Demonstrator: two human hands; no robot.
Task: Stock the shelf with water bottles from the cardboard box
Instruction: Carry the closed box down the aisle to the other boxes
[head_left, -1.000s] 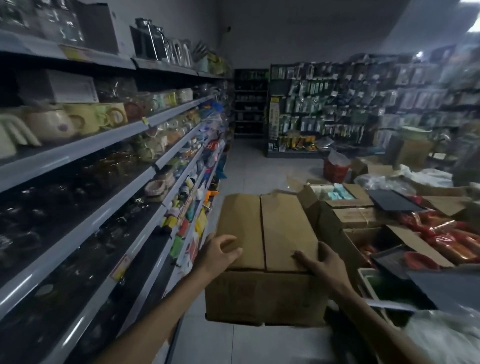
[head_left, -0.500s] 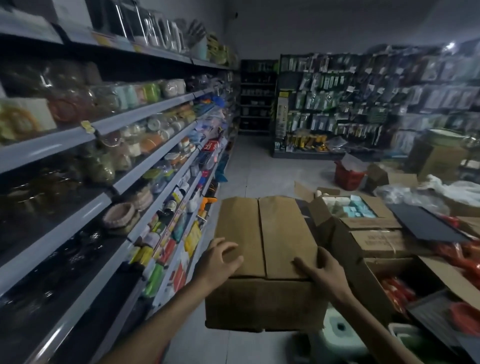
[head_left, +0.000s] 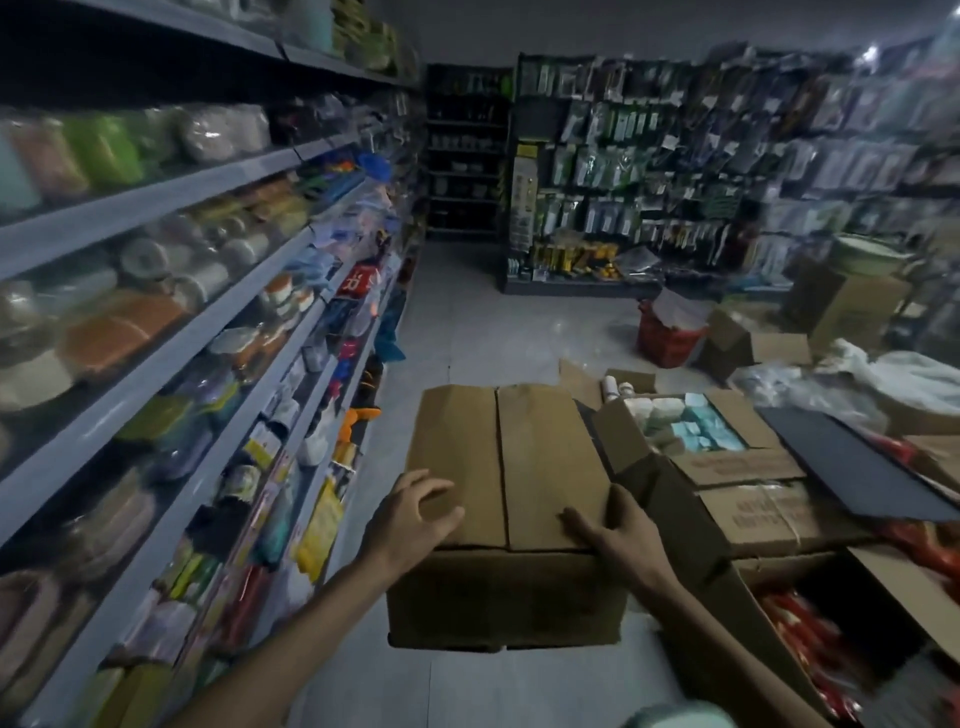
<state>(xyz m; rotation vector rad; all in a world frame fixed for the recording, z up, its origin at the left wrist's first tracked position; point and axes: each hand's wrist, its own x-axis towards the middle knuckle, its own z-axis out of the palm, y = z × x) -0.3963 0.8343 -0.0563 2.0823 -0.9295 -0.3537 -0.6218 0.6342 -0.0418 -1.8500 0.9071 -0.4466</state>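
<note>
Cardboard box (head_left: 519, 467): brown, both top flaps shut, seam running away from the viewer, contents hidden. It sits mid-aisle over the grey tiled floor (head_left: 488, 332), nearer the floor's right side; whether its base rests on the tiles cannot be told. The shelf (head_left: 130, 384) runs along the floor's left edge, near the box but apart from it.

Left hand (head_left: 410, 514): lies on the box top at the near left corner, fingers spread and lightly bent, thumb stretched toward the seam. Nothing is pinched between them.

Right hand (head_left: 618, 535): clasps the near right corner, thumb flat on the right flap, one finger along the right edge, the rest out of sight down the side.

Shelf: several grey tiers, packed with wrapped bowls, jars and coloured packets; most are blurred.

Right of the box, just beside it: an open carton (head_left: 743, 467) holding pale blue and white packs, its dark flap leaning toward the box. A black flat sheet (head_left: 841, 467) lies across the cartons beyond. A lower carton (head_left: 883, 571) at the near right shows red packets.

Far end of the floor: red basket (head_left: 665, 343), and a dark display rack (head_left: 649, 171) of hanging packets.
</note>
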